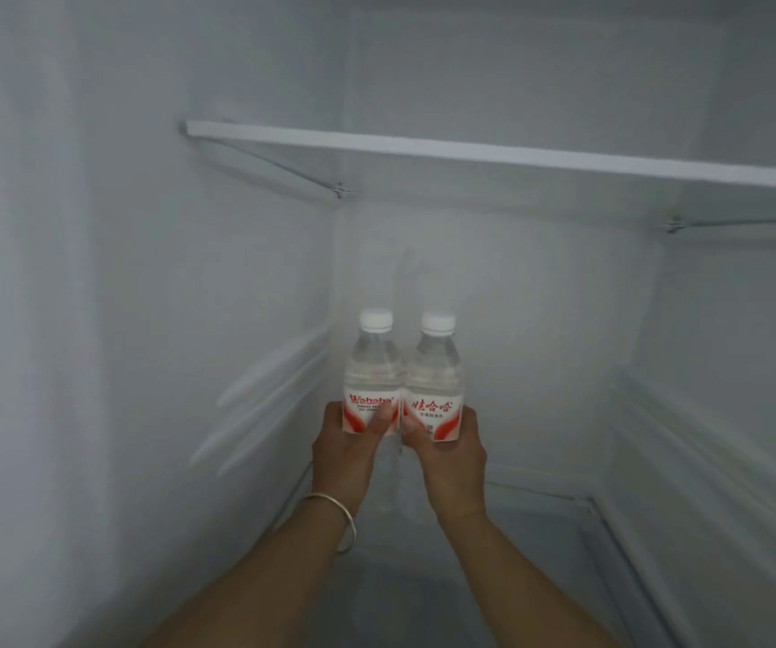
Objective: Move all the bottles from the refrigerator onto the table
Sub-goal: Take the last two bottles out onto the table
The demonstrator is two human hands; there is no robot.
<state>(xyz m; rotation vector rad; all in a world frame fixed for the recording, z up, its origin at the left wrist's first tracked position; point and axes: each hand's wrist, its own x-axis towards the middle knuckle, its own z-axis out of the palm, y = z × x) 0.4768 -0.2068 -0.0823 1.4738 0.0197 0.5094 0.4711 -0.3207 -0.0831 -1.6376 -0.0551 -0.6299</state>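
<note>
Two small clear water bottles with white caps and red-and-white labels stand upright side by side inside the white refrigerator (143, 273). My left hand (344, 453) grips the left bottle (372, 371) around its lower half, thumb across the label. My right hand (453, 456) grips the right bottle (437, 374) the same way. The two bottles touch each other. Both bottle bottoms are hidden behind my hands, so I cannot tell whether they rest on the shelf. A thin metal bangle (346, 521) circles my left wrist.
A white-edged shelf (493, 154) spans the compartment above the bottles. The refrigerator's side walls close in at left and right (727, 367), with ribbed shelf rails. A glass shelf floor (540, 554) lies below my forearms.
</note>
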